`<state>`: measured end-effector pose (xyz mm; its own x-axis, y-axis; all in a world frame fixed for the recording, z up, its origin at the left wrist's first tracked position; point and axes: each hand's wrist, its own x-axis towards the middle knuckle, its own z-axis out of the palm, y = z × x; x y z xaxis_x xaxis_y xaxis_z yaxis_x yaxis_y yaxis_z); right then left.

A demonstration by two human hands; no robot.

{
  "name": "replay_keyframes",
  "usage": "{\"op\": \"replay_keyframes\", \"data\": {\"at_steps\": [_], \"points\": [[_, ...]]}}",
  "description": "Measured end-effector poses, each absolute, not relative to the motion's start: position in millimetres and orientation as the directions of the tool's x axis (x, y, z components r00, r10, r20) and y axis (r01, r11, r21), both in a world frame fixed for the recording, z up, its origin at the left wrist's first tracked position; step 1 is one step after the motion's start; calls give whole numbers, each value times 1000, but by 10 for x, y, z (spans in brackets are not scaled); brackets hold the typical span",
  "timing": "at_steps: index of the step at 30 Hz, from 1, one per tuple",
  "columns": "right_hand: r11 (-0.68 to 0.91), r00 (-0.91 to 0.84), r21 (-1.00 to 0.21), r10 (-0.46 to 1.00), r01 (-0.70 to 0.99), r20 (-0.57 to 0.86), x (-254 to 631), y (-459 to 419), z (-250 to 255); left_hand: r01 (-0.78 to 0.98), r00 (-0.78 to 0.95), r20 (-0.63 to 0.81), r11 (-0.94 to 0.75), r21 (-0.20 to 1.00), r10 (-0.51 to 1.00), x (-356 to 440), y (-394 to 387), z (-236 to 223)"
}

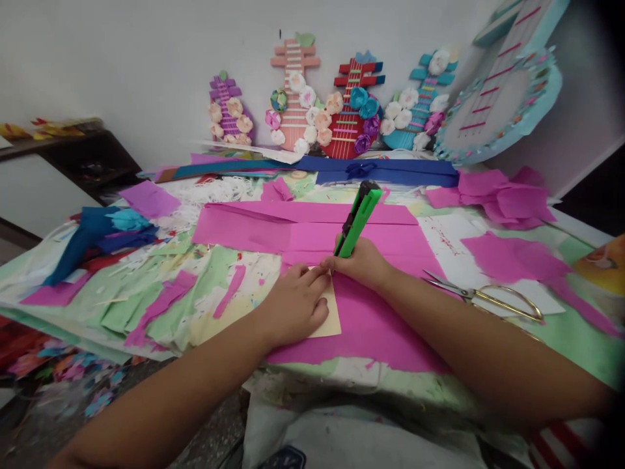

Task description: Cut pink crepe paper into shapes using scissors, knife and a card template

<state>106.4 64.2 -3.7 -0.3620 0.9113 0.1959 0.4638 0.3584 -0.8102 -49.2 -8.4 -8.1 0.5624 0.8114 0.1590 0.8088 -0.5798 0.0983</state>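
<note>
My left hand (293, 303) lies flat, palm down, on a small cream card (329, 319) that rests on a large pink paper sheet (371, 326). Its fingers are spread over the card's top edge. My right hand (361, 260) grips a green utility knife (356, 218) upright, with the tip down at the card's upper edge, right beside my left fingertips. The blade itself is hidden by my fingers. The pink sheet stretches away from me across the table (146, 286), with folds along its far part.
Gold-handled scissors (488, 296) lie right of my right forearm. Pink paper scraps (502, 195) and strips litter the table; blue paper (97, 234) piles at left. Paper guitars with paper flowers (297, 98) lean on the wall behind. A dark shelf (73, 156) stands far left.
</note>
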Motion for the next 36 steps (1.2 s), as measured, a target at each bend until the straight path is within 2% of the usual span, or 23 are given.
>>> {"op": "replay_keyframes", "data": {"at_steps": [6,23,36], "points": [[295,-342,-856,927,424,150,1090,693,-32,813,555,187,-576,84,811,-490,-95,-80],[325,-382,-808,914,491,136,1054,631,-39,812,564,176,-580,58,807,-475,-95,-68],[274,-382,-879,917,390,116,1080,697,-24,810,563,199,-583,61,802,-485,-96,-73]]}}
